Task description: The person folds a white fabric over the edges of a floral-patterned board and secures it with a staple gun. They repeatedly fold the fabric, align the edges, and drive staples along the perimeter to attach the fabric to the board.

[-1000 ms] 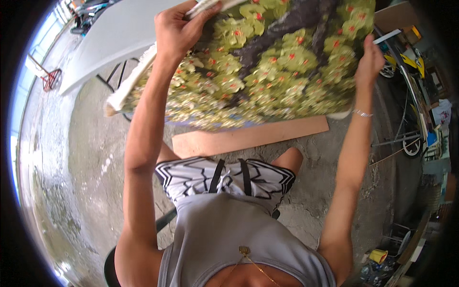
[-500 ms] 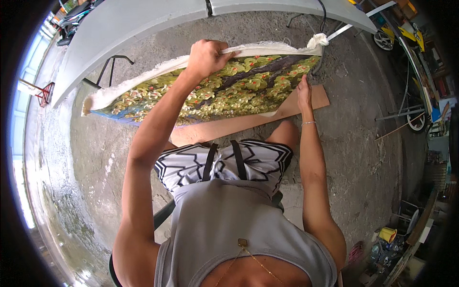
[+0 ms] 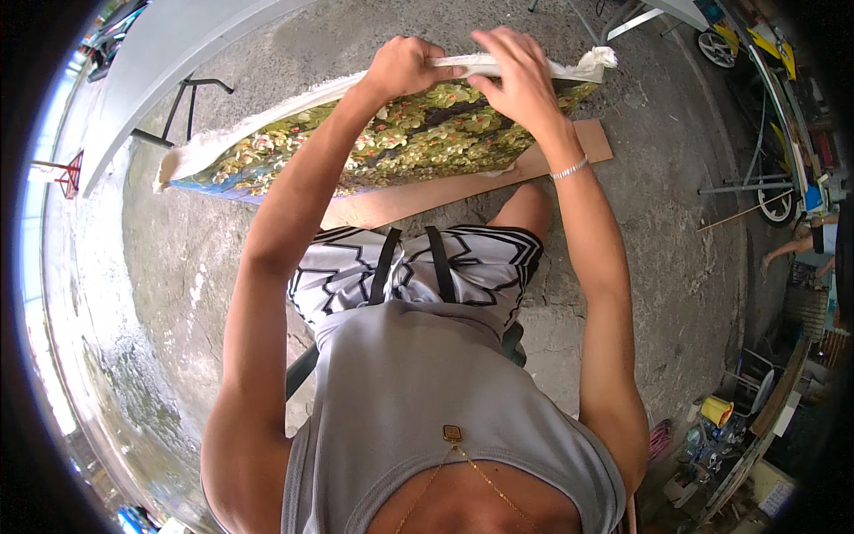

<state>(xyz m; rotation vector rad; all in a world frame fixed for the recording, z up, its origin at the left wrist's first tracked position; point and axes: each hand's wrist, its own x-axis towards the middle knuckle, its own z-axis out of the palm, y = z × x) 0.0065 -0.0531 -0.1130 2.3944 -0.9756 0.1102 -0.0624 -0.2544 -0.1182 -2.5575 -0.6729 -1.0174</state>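
Note:
A canvas painting [image 3: 374, 147] of pale blossoms on green and dark branches stands tilted in front of my knees, its white frayed canvas edge [image 3: 294, 102] on top. My left hand [image 3: 407, 67] is closed around that top edge near its middle, fingers over the far side. Just to its right, my right hand [image 3: 520, 78] is at the same edge, fingers spread and reaching over it, thumb on the near side. A knotted bunch of canvas [image 3: 598, 60] sits at the right corner. Below the painting lies a flat wooden board [image 3: 400, 203].
A long grey table [image 3: 169, 80] runs along the far left, its dark metal legs [image 3: 187, 111] near the painting. Wheels [image 3: 778, 203] and yellow parts stand at the right. Another person's arm [image 3: 787, 247] shows at the right rim. A yellow bucket [image 3: 716, 410] sits among clutter lower right.
My right hand has left the painting's right side and come up to the top edge beside my left hand. The left hand keeps its hold. Another person's arm has appeared at the right.

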